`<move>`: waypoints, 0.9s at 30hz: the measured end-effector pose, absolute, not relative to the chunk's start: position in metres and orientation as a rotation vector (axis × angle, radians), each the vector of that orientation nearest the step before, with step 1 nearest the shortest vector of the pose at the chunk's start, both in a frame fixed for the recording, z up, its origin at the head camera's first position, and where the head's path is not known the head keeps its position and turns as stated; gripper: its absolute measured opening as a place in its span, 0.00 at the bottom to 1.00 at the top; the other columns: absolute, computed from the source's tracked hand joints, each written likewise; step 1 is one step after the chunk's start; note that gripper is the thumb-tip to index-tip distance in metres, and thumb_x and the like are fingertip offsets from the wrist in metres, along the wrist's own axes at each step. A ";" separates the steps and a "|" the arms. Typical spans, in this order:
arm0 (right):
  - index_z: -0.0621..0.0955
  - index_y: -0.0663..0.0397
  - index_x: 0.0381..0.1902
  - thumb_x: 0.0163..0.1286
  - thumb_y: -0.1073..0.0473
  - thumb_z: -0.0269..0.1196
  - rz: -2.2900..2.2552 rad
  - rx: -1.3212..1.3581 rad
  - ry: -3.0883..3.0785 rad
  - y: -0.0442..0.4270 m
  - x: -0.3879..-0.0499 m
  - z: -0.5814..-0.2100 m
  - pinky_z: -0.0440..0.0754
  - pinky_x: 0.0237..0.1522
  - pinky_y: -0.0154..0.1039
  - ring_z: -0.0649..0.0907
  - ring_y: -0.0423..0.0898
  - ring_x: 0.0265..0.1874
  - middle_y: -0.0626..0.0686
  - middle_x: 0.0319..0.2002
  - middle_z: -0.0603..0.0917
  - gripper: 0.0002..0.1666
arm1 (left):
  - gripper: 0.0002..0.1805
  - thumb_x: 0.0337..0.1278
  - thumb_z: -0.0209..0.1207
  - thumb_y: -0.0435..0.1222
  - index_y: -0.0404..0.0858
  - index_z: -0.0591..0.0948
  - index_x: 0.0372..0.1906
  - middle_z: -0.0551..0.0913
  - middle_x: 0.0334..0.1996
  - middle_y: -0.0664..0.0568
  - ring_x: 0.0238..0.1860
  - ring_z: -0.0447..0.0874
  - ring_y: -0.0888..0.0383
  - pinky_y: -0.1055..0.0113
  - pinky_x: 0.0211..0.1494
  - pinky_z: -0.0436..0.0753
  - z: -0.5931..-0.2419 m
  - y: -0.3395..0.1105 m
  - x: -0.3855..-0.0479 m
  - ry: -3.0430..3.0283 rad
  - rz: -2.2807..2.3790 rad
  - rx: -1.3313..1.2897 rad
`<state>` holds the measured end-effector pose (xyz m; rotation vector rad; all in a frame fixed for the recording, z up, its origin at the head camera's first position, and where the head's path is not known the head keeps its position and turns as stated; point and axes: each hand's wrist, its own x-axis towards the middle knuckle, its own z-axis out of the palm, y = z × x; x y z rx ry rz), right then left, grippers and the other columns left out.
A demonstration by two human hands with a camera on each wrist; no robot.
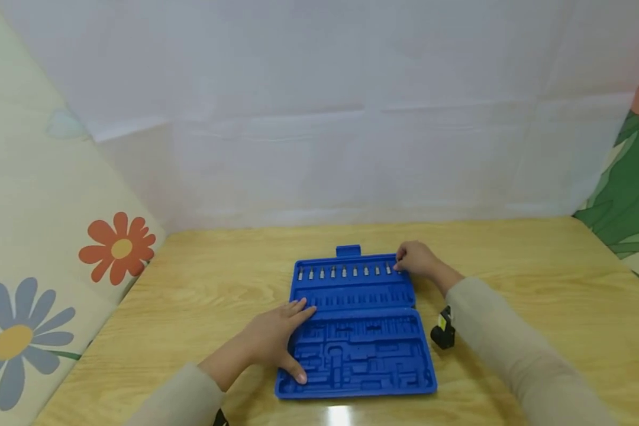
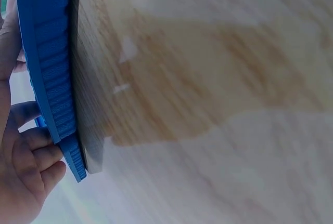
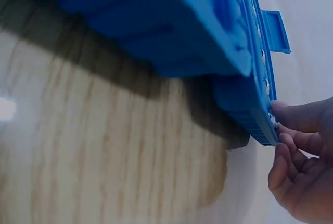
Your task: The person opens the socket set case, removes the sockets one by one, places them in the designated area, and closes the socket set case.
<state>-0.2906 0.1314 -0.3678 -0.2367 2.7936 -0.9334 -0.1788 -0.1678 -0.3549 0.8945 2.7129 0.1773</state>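
A blue plastic tool case lies unfolded on the table, its latch flap on the far side. Several short metal screwdriver bits stand in a row along the far half; the slots in the near half hold nothing. My left hand rests with spread, straight fingers on the case's left edge near the hinge. At the right end of the row, my right hand pinches a small bit between thumb and fingers. The fingers largely cover that bit, so whether it is fully seated is hidden.
The case sits on a wood-grain table. A black wrist camera shows below the right sleeve. Behind the table hangs a white sheet, with flower-patterned cloth at the sides.
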 end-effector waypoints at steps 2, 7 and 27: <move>0.74 0.65 0.30 0.53 0.66 0.61 -0.949 -0.218 2.785 0.129 -0.290 -0.368 0.72 0.29 0.38 0.73 0.48 0.28 0.55 0.28 0.75 0.08 | 0.62 0.13 0.60 0.68 0.38 0.58 0.63 0.55 0.63 0.41 0.62 0.51 0.44 0.49 0.56 0.61 -0.355 -0.170 -0.177 2.714 0.186 0.895; 0.72 0.64 0.28 0.53 0.65 0.61 -1.005 -0.195 2.769 0.127 -0.285 -0.371 0.70 0.27 0.37 0.72 0.48 0.27 0.54 0.26 0.73 0.09 | 0.62 0.13 0.60 0.68 0.38 0.59 0.63 0.55 0.62 0.41 0.62 0.52 0.45 0.50 0.56 0.60 -0.356 -0.172 -0.173 2.712 0.185 0.894; 0.73 0.74 0.40 0.60 0.73 0.52 -1.430 -0.077 2.514 0.136 -0.275 -0.364 0.76 0.35 0.38 0.75 0.48 0.33 0.61 0.36 0.75 0.10 | 0.62 0.16 0.59 0.68 0.41 0.55 0.65 0.52 0.64 0.43 0.63 0.48 0.47 0.52 0.57 0.59 -0.354 -0.169 -0.175 2.708 0.098 0.870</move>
